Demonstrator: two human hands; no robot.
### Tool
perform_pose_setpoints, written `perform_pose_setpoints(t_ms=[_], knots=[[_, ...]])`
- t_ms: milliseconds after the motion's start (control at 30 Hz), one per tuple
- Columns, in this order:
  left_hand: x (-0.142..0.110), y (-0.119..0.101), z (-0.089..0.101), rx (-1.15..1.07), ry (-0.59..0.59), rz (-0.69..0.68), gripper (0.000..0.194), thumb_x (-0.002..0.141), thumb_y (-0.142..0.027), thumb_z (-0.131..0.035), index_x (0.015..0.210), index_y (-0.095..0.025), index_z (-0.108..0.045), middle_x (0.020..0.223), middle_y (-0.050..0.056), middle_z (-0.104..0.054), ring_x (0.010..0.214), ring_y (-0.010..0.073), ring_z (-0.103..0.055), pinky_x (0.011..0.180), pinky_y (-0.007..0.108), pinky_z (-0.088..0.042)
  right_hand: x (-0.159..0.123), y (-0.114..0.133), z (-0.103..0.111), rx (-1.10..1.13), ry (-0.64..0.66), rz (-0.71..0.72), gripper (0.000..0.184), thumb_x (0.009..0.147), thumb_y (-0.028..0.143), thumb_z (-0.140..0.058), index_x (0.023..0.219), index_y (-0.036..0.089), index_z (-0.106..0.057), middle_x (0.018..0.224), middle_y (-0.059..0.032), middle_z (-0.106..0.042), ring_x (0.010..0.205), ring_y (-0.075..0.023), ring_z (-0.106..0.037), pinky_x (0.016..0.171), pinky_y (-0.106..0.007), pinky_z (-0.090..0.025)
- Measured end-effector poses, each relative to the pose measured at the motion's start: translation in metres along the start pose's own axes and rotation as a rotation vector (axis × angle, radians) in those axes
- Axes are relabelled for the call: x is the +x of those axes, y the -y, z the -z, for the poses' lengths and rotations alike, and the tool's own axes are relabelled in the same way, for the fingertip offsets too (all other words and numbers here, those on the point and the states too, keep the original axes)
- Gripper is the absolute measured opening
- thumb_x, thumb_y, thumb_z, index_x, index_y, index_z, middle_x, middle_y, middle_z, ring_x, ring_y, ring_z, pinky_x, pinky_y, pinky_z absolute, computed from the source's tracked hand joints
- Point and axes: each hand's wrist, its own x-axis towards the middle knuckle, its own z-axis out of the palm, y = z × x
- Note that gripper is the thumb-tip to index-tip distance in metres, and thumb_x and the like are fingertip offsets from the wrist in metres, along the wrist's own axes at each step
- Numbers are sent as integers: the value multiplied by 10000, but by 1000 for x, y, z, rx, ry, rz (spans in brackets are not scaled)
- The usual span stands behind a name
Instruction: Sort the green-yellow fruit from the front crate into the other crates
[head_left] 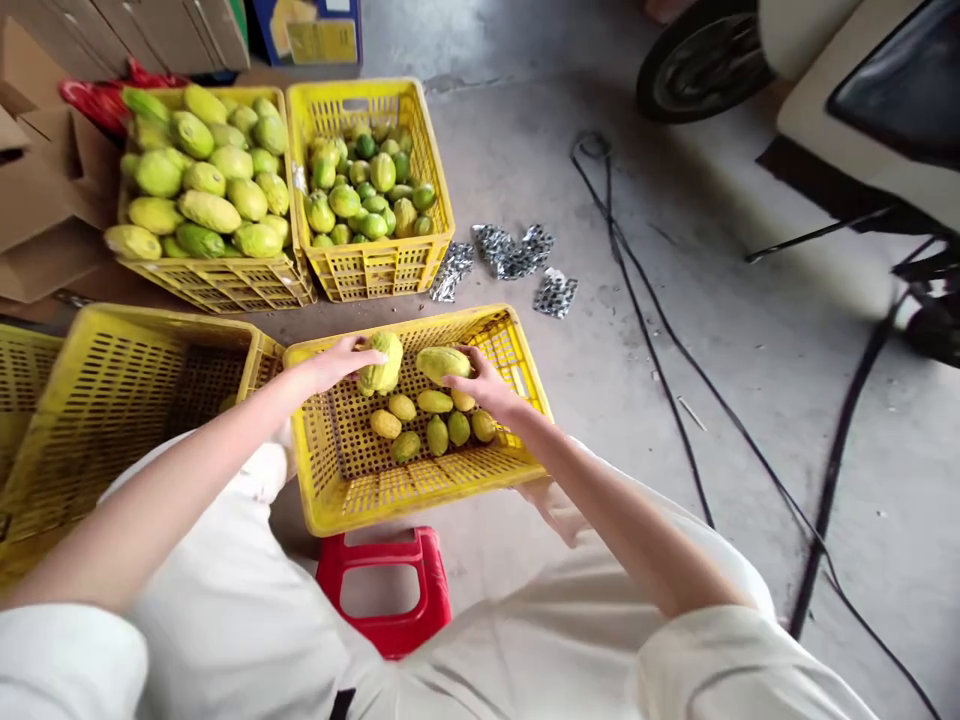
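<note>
A yellow plastic crate (322, 505) sits between my knees, with several small yellow-green oval fruits (437, 434) lying on its perforated floor. Above its left part, my left hand (339, 364) grips a large, lumpy yellow-green fruit (381, 366). My right hand (486, 384) has its fingers around the right end of another large, ridged yellow-green fruit (441, 363). Both big fruits are held over the crate, apart from each other. Some of the small fruits are partly hidden below my right hand.
Beyond stand a crate (217, 284) heaped with large fruits and a crate (375, 268) of smaller ones. More yellow crates (135, 400) are at left, cardboard (45, 200) behind. A red stool (439, 580), silvery scraps (514, 250), black cables (652, 330) and a vehicle wheel (705, 60) also show.
</note>
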Motion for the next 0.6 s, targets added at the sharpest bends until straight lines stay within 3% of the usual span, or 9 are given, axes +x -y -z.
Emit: perform_pose_setpoints(t_ms=[100,267,433,533,600], knots=[[-45,-25,-14,-235,40,-56,558,807,-454,-876,1287,-228,-703,1301,113,-849,1238,351,-825,923,483,-720,-47,34,13,230,-20,46,707,743,560,-889,1339,270,-641,1373,-120,-831,1309,-358,-786,1174,-533,-642],[-93,-34,-49,-589,-67,-76,661,599,-354,-1048,1117,-226,-657,1142,89,-842,1030,283,-824,837,439,-712,-95,64,20,498,-76,125,670,697,498,-984,1248,301,-660,1285,-74,-846,1291,-349,-804,1221,-536,-621],[-97,-40,-72,-692,-150,-178,709,398,-327,-1145,935,-185,-705,916,28,-779,800,164,-715,673,283,-599,-102,73,23,603,-108,181,634,657,541,-1050,1137,315,-704,1206,-59,-859,1362,-371,-775,1194,-525,-647],[-92,-44,-75,-685,-190,-262,741,328,-218,-1142,925,-190,-703,913,4,-784,784,147,-715,671,253,-583,-95,78,23,628,-72,155,580,669,574,-1026,1092,308,-732,1141,-58,-864,1358,-376,-775,1149,-517,-671],[-88,-46,-75,-709,-197,-294,744,356,-245,-1146,943,-202,-690,933,2,-795,805,160,-743,701,263,-614,-88,82,20,651,-50,161,573,683,576,-1007,1111,305,-742,1114,-54,-864,1322,-362,-789,1120,-494,-682]])
